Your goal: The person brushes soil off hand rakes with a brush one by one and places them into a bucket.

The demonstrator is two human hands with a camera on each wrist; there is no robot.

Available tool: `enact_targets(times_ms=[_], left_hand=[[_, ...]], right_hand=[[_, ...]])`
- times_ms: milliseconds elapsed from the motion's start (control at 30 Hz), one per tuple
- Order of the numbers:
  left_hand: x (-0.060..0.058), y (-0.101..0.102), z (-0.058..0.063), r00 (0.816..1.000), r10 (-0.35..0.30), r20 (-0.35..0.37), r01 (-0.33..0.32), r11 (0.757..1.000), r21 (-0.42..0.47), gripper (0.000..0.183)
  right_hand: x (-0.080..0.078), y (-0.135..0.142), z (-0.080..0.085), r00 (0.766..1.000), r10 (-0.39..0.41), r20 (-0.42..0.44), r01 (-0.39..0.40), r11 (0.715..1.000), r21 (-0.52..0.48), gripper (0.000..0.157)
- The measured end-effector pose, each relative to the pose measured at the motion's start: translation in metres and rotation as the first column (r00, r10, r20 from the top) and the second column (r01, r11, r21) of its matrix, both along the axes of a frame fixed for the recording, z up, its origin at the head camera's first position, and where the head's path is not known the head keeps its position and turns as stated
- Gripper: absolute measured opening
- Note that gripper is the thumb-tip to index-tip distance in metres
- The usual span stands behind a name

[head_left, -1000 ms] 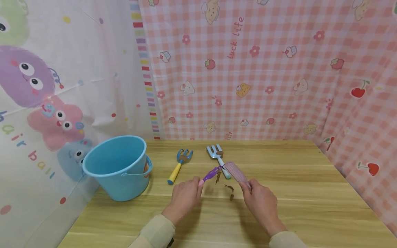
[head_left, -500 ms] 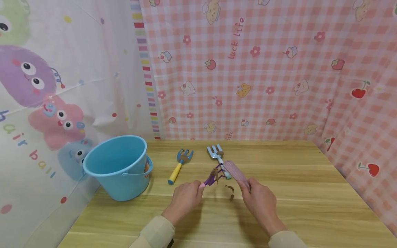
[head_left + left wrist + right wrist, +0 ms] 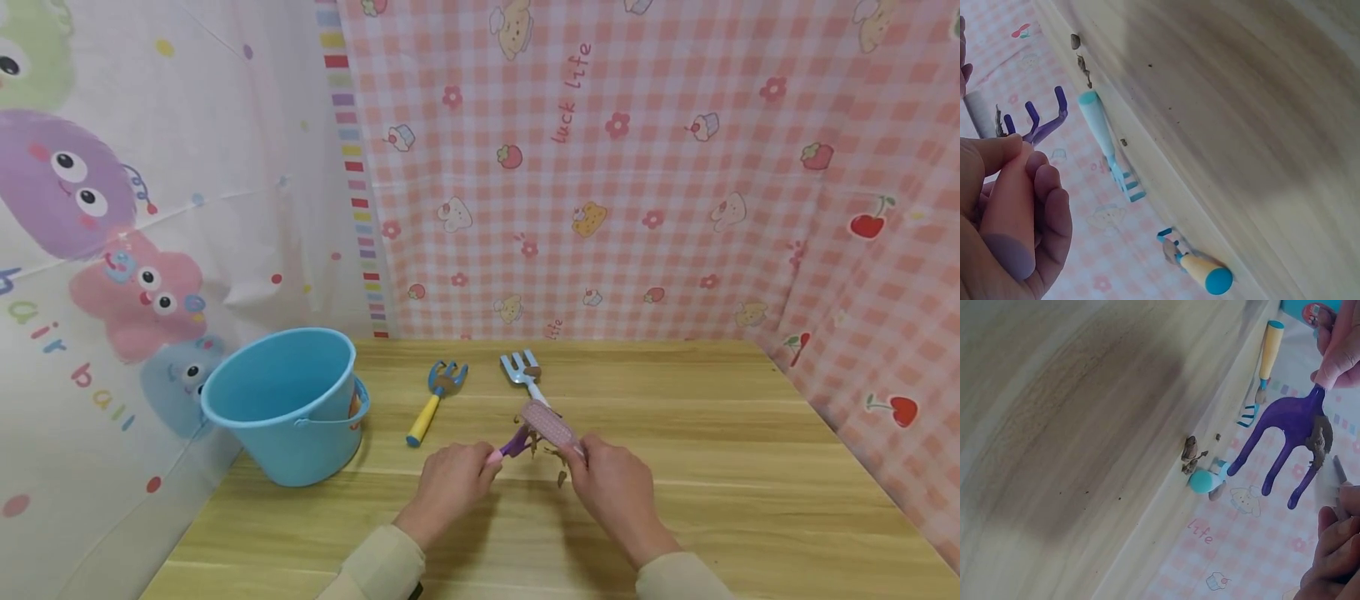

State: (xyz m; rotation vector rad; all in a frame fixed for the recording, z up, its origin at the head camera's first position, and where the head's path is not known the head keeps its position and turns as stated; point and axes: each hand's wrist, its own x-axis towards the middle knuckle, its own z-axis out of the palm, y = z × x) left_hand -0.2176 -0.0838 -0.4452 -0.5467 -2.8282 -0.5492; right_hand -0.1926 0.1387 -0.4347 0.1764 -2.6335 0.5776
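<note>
While the left hand (image 3: pixel 453 483), fingers curled, grips the purple rake (image 3: pixel 514 443) above the middle of the desk (image 3: pixel 750 483), long axis toward its right edge, the right hand (image 3: pixel 617 498), farther off, grips a pink textured tool (image 3: pixel 549 423) across the tines (image 3: pixel 1279 466), contact unclear.
</note>
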Motion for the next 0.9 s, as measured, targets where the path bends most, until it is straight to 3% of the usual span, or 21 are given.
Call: enact_targets(times_ms=[133, 700, 900], left_hand=[[0.001, 0.001, -0.002, 1.0, 0.0, -0.011, 0.0, 1.0, -0.002, 0.018], [0.003, 0.003, 0.0, 1.0, 0.004, -0.004, -0.004, 1.0, 0.001, 0.022], [0.002, 0.002, -0.001, 1.0, 0.003, 0.01, -0.003, 1.0, 0.015, 0.024]], right_hand=[[-0.001, 0.002, -0.001, 1.0, -0.019, 0.022, 0.019, 1.0, -0.001, 0.029], [-0.004, 0.01, -0.008, 0.996, -0.086, -0.025, 0.085, 0.996, -0.038, 0.03], [0.001, 0.002, -0.012, 0.996, -0.025, -0.089, 0.021, 0.998, -0.051, 0.028]])
